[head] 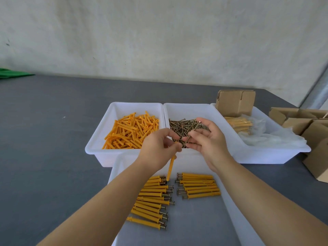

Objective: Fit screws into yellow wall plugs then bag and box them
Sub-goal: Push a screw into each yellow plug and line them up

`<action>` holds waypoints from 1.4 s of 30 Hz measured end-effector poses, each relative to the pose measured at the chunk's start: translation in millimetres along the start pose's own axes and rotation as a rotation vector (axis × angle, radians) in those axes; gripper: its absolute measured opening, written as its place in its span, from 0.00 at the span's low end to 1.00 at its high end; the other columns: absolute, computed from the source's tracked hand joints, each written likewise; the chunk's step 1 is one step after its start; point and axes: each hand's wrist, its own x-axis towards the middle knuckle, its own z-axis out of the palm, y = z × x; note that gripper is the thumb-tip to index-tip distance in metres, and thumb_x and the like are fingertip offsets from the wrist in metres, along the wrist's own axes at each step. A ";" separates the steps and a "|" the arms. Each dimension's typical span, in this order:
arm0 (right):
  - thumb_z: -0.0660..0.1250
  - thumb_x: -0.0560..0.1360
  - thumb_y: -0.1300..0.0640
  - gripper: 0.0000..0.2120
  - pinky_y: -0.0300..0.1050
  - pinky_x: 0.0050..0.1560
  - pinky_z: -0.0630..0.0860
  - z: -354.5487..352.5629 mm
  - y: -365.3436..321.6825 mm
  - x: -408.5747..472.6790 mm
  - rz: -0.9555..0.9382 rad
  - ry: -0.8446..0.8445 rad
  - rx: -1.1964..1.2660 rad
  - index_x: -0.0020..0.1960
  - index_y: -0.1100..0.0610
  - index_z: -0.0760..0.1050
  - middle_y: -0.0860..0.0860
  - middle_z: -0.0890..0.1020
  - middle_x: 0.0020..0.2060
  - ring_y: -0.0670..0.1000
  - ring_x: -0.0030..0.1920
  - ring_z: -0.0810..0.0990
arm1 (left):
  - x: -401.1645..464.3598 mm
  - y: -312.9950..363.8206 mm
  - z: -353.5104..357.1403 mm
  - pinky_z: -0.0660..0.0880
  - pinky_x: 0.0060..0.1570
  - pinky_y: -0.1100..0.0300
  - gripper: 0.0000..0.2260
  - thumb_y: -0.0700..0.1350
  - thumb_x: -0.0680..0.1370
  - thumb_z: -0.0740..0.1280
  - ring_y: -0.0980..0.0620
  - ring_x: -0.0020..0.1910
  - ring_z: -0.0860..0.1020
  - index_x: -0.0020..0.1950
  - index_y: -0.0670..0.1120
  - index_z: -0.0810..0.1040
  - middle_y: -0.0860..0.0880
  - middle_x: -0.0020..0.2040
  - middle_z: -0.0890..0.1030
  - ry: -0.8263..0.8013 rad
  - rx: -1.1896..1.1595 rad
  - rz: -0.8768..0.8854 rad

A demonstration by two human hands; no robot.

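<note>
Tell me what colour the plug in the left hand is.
Yellow-orange, like those in the bin. The plug hangs from the left hand; the head view, the only one, shows it.

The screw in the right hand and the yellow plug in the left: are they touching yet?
Apart. In the head view the screw ends just right of the left hand, while the plug hangs below that hand, with a plain gap between them.

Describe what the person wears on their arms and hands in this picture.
Nothing shows on either arm. The left hand and right hand are bare, with no gloves, rings, watch or bracelets. Both forearms are uncovered right to the frame's edge; no sleeves appear.
</note>
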 end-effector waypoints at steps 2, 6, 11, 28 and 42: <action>0.68 0.78 0.67 0.20 0.46 0.41 0.82 0.6 0.4 -1.4 -0.007 -0.014 -0.032 0.64 0.49 0.71 0.52 0.85 0.40 0.57 0.45 0.87 | -1.1 -3.1 1.0 0.75 0.34 0.64 0.08 0.41 0.77 0.71 0.55 0.34 0.83 0.54 0.49 0.76 0.52 0.39 0.86 -0.035 -0.040 -0.032; 0.69 0.77 0.66 0.23 0.49 0.44 0.83 4.1 2.1 -3.7 -0.025 -0.029 -0.127 0.69 0.51 0.70 0.53 0.86 0.41 0.55 0.45 0.87 | -1.5 -5.4 0.9 0.74 0.33 0.69 0.11 0.42 0.77 0.71 0.55 0.34 0.84 0.56 0.50 0.74 0.54 0.39 0.86 -0.081 -0.038 -0.010; 0.70 0.77 0.65 0.22 0.48 0.43 0.83 5.8 2.4 -3.7 -0.011 0.044 -0.072 0.66 0.50 0.71 0.52 0.86 0.42 0.56 0.45 0.87 | -2.4 -6.6 -1.2 0.74 0.33 0.69 0.11 0.41 0.77 0.71 0.54 0.34 0.84 0.56 0.51 0.74 0.53 0.39 0.86 -0.122 -0.037 0.001; 0.64 0.78 0.47 0.14 0.50 0.41 0.82 3.6 -0.1 -7.7 -0.080 0.065 -0.186 0.43 0.54 0.84 0.53 0.86 0.43 0.54 0.44 0.85 | -4.9 -7.8 -1.9 0.77 0.33 0.59 0.12 0.35 0.77 0.69 0.53 0.37 0.81 0.59 0.46 0.80 0.46 0.41 0.86 -0.265 -0.187 0.064; 0.66 0.74 0.54 0.08 0.40 0.37 0.76 -3.9 0.2 -1.5 -0.139 0.191 -0.296 0.39 0.50 0.83 0.48 0.85 0.39 0.45 0.37 0.82 | -16.6 -15.9 49.1 0.74 0.38 0.53 0.05 0.38 0.76 0.64 0.48 0.43 0.71 0.41 0.46 0.74 0.49 0.40 0.76 -0.396 0.831 0.610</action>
